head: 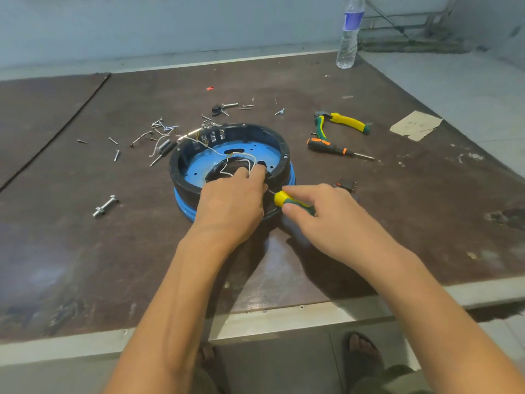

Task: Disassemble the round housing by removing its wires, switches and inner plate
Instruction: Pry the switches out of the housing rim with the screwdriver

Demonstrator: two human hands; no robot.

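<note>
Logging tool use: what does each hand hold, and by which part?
Right hand grips a screwdriver by its yellow-green handle. Left hand reaches into the round housing at the white wires; grip hidden.

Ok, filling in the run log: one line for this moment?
left hand: in housing at white wires | right hand: holds yellow-green screwdriver, tip toward housing | pliers, orange screwdriver: on table

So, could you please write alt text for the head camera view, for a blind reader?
A person's left hand reaches into a black-and-blue round housing at its white wires, while the right hand grips a yellow-green screwdriver at its near side. Loose screws, pliers, a second screwdriver and a water bottle are on the brown table.
</note>
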